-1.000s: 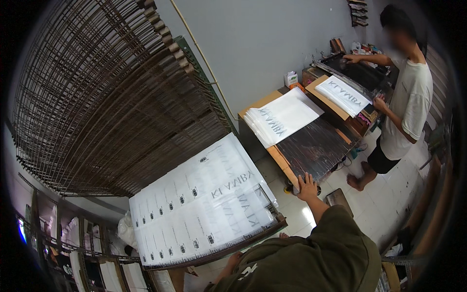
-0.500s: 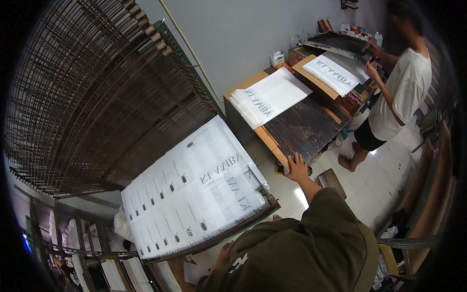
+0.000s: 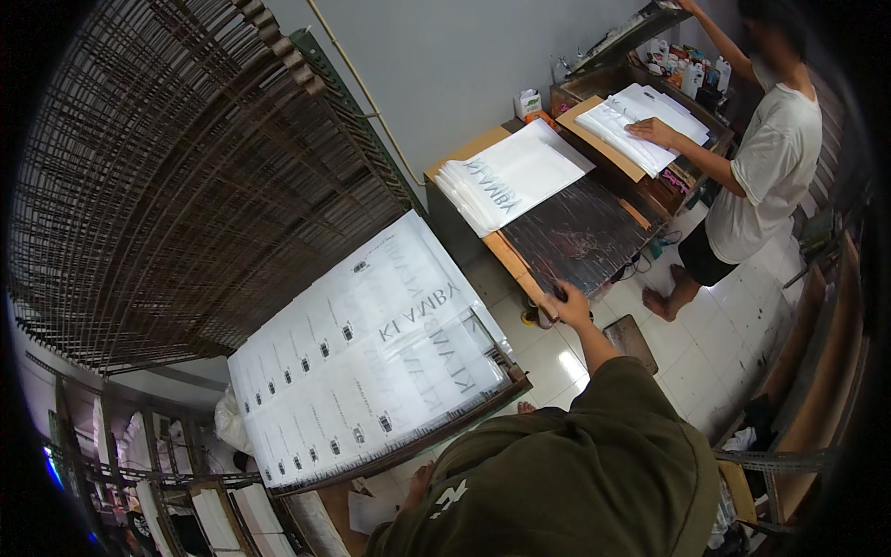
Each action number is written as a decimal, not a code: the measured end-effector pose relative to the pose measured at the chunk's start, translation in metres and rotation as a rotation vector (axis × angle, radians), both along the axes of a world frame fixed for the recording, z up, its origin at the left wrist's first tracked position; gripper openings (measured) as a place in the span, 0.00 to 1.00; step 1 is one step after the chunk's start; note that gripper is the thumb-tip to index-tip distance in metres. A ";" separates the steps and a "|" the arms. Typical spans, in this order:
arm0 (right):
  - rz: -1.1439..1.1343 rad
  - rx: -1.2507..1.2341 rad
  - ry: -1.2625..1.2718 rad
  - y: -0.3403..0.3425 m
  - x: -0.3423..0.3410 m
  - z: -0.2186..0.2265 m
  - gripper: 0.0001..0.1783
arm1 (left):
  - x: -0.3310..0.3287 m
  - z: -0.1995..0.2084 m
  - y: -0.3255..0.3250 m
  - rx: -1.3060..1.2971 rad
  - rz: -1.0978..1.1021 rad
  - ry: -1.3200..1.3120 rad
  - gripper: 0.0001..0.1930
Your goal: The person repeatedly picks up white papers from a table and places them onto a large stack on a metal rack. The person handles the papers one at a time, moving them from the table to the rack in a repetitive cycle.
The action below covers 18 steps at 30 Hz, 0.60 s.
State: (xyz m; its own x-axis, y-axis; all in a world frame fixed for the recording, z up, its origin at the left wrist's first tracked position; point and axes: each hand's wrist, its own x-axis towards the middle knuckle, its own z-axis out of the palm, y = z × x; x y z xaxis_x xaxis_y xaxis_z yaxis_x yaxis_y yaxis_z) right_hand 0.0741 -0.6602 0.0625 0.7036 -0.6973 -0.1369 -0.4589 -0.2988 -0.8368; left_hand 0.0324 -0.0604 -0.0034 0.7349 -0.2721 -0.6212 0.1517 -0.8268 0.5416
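**At the near corner of the dark surface [image 3: 580,237], a right hand [image 3: 568,304] rests well apart from the white pile**

The right hand's fingers are bent in at the wooden edge strip [image 3: 520,265]; whether they grip the strip or something small cannot be told. The contact looks like a way of steadying or leaning. Of the left hand [image 3: 418,486] only a sliver shows beside the green shirt [image 3: 575,455], so its state cannot be told.

The near pile of white sheets [image 3: 534,162] lies on the far part of the surface, its left edges fanned, probably so single sheets can be lifted easily. Across the gap, a co-worker's hand [image 3: 654,133] presses on the second pile [image 3: 691,111], perhaps to keep it flat, while the other arm holds a dark framed panel [image 3: 631,37] tilted up, seemingly to clear the sheets beneath.

On the rack [image 3: 186,186], the spread sheets [image 3: 316,408] overlap in steps, likely so that each printed mark is left uncovered.

Counted: two piles, one raised panel, one rack, one white carton [image 3: 527,102] behind the near pile, and two rows of roughly seven small marks on the spread, plus one mark farther up. Individual sheets are too closely layered to count.
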 end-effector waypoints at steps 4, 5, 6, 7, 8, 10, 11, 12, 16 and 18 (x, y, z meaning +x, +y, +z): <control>-0.432 0.352 -0.528 -0.047 0.008 -0.004 0.41 | 0.004 0.009 -0.005 0.049 0.076 0.023 0.36; -0.515 0.423 -0.553 -0.053 0.006 0.022 0.44 | -0.001 0.003 -0.001 0.052 0.103 -0.015 0.36; -0.569 0.477 -0.602 -0.061 0.008 0.038 0.46 | -0.004 -0.008 0.006 0.047 0.130 -0.049 0.35; -0.638 0.536 -0.656 -0.074 0.005 0.049 0.49 | -0.002 -0.010 0.013 0.011 0.061 -0.095 0.34; -0.694 0.530 -0.724 -0.085 0.004 0.056 0.51 | 0.001 -0.010 0.021 -0.026 -0.008 -0.140 0.33; -0.808 0.500 -0.820 -0.102 0.003 0.069 0.54 | -0.001 0.002 0.018 -0.079 -0.067 -0.209 0.31; -0.864 0.479 -0.845 -0.109 0.003 0.075 0.54 | -0.003 0.014 0.009 -0.092 -0.054 -0.231 0.30; -0.916 0.465 -0.868 -0.113 0.006 0.077 0.55 | -0.005 0.022 0.006 -0.089 -0.030 -0.239 0.29; -0.784 0.269 -0.827 -0.128 0.016 0.043 0.39 | -0.001 0.021 -0.003 -0.072 0.043 -0.217 0.26; -0.525 0.477 -0.741 -0.111 0.016 0.046 0.28 | -0.002 0.049 -0.025 -0.071 0.078 -0.196 0.24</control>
State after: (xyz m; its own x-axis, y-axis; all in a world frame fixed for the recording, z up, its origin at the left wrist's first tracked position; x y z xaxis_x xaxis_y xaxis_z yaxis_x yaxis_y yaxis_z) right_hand 0.0898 -0.7716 0.1081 0.3458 -0.9284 -0.1360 0.2446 0.2291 -0.9422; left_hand 0.0300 -0.0859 0.0458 0.8601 -0.2483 -0.4456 0.0994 -0.7752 0.6238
